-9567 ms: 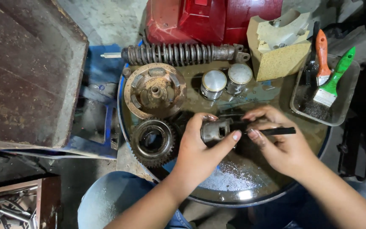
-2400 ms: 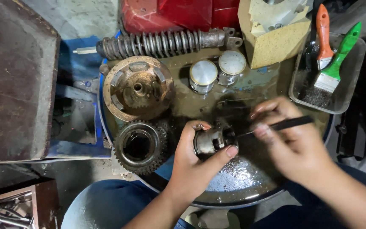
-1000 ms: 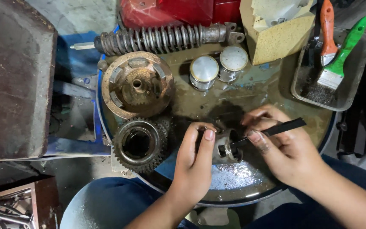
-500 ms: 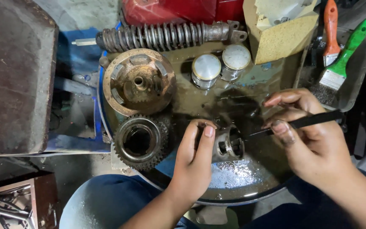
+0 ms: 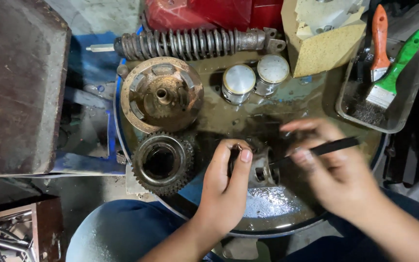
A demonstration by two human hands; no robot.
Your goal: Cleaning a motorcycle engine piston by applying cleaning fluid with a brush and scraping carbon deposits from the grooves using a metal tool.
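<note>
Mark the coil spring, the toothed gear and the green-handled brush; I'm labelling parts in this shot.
coil spring (image 5: pixel 190 43), head view, on the middle coils.
toothed gear (image 5: pixel 141 175), head view, on its left ring face.
green-handled brush (image 5: pixel 397 63), head view, on the green handle.

Gear (image 5: pixel 163 162) left of hands, two pistons (image 5: pixel 254 81) behind, brushes (image 5: pixel 386 63) seemingly in tray (image 5: pixel 413 92) right

Both forearms are seen bare, with no sleeves, gloves, rings or wristbands in view. The left hand (image 5: pixel 224 191) has short, plainly trimmed nails, the thumbnail shown clearly. The right hand (image 5: pixel 338 182) is blurred, its details lost. Blue denim trousers are worn, visible at 6 and 7 o'clock of the frame.
</note>
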